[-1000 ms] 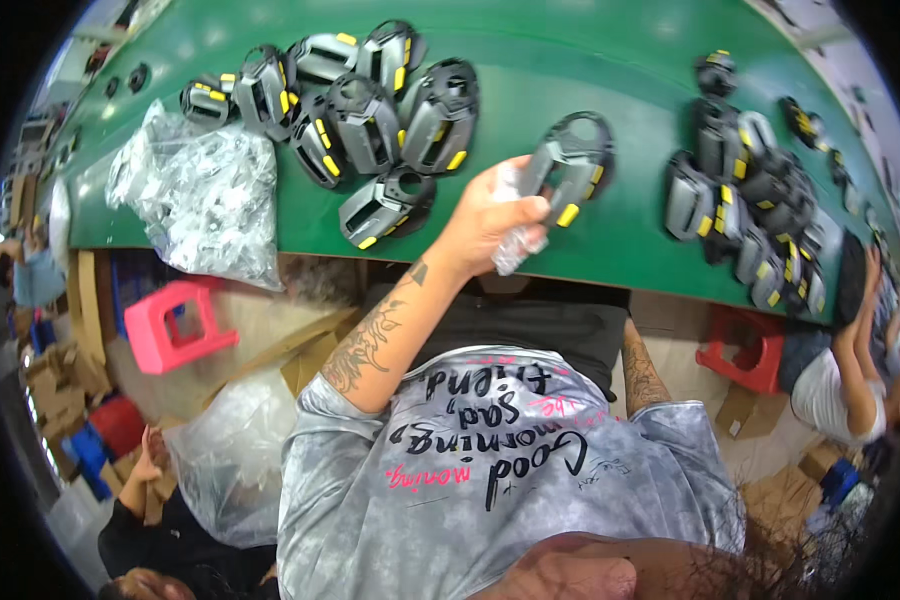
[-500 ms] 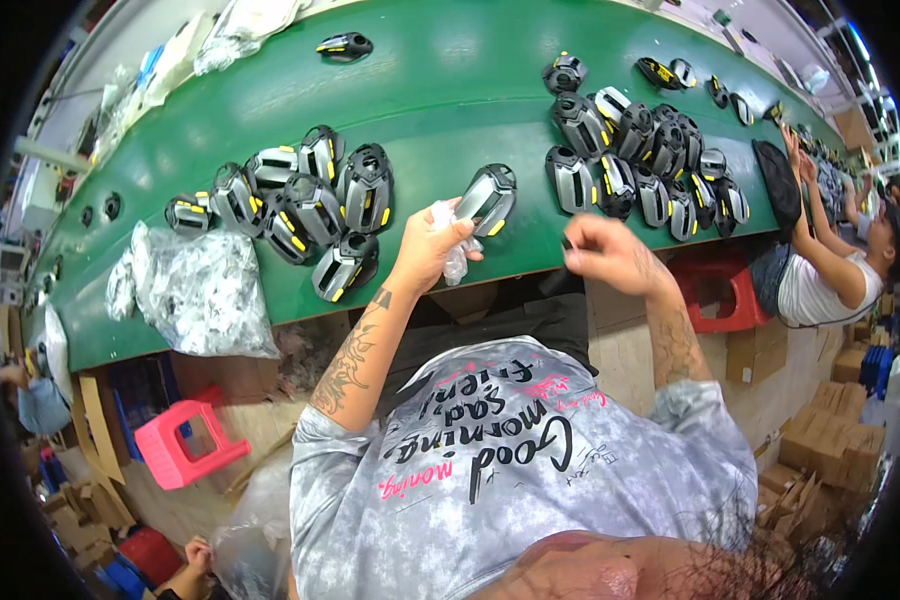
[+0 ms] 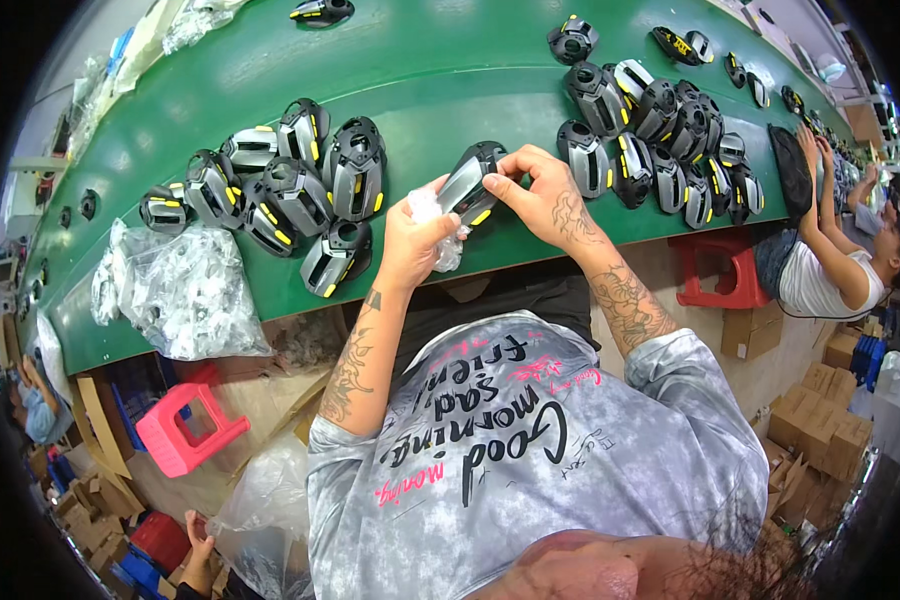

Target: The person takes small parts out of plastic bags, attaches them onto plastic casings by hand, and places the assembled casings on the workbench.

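Observation:
A grey and black oval plastic housing with yellow accents [image 3: 467,180] is held tilted above the near part of the green table. My left hand [image 3: 416,240] is closed round its lower left end, and crumpled clear plastic [image 3: 448,252] is bunched in the same fingers. From the right, my right hand [image 3: 542,195] pinches the housing's upper right edge between thumb and fingers. Whether a small part sits under those fingertips is hidden. Similar housings [image 3: 298,197] lie in a group to the left, and another group of housings [image 3: 658,112] lies to the right.
At the left, a clear bag of small transparent pieces [image 3: 185,290] lies on the green table [image 3: 450,100]. Pink stool [image 3: 185,425] and red stool [image 3: 720,275] stand below the table edge. Another person [image 3: 835,265] works at the right; cardboard boxes [image 3: 820,410] are stacked behind.
My right hand has moved left and up from the table's near edge and now grips the housing. My left hand keeps its hold. The view has shifted slightly.

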Demonstrator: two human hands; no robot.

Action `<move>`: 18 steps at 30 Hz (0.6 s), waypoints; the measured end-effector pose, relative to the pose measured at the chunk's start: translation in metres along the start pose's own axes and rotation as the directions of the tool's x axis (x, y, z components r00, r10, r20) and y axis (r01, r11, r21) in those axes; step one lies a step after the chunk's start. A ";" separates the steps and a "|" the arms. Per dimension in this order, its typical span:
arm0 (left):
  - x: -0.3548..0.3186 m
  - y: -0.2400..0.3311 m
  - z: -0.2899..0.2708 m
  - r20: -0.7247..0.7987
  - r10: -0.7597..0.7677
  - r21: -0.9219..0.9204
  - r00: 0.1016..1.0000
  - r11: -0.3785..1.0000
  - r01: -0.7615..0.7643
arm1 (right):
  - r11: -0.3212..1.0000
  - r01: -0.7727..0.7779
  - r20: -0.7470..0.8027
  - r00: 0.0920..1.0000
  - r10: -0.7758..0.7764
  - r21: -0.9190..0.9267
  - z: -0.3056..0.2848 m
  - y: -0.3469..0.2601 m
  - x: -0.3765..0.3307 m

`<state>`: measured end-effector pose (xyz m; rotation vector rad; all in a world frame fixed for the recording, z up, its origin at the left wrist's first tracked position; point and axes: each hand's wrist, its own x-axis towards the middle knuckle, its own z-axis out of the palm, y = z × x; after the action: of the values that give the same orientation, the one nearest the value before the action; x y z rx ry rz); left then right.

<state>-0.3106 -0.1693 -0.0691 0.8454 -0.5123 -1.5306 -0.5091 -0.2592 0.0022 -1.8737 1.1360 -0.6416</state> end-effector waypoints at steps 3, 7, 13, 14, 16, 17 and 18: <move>0.002 0.000 0.000 0.013 -0.038 -0.008 0.999 0.999 0.038 | 0.996 0.092 0.015 0.996 -0.092 0.014 -0.006 -0.003 -0.002; 0.003 -0.001 -0.001 0.024 -0.029 -0.013 0.999 0.999 0.029 | 0.992 0.115 -0.005 0.993 -0.115 0.055 0.000 0.002 -0.002; 0.002 -0.002 0.007 -0.045 -0.012 0.056 0.999 0.998 0.015 | 0.997 0.077 -0.109 0.991 -0.077 -0.007 0.013 0.004 -0.001; 0.001 -0.004 0.008 -0.102 -0.009 0.095 0.995 0.995 0.018 | 0.997 0.077 -0.105 0.991 -0.077 -0.008 0.013 0.004 -0.001; 0.000 -0.010 0.010 -0.116 0.025 0.129 0.993 0.992 -0.010 | 0.990 0.127 -0.069 0.989 -0.131 -0.063 0.010 0.004 -0.001; -0.001 -0.012 0.011 -0.129 0.058 0.164 0.990 0.986 -0.036 | 0.990 0.126 -0.068 0.989 -0.131 -0.066 0.008 0.005 -0.002; -0.001 -0.013 0.012 -0.129 0.058 0.162 0.990 0.986 -0.037 | 0.993 0.102 -0.027 0.994 -0.104 -0.060 0.006 0.007 -0.002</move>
<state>-0.3283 -0.1680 -0.0712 1.0446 -0.5579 -1.3917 -0.5085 -0.2570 -0.0075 -1.9884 1.0932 -0.7035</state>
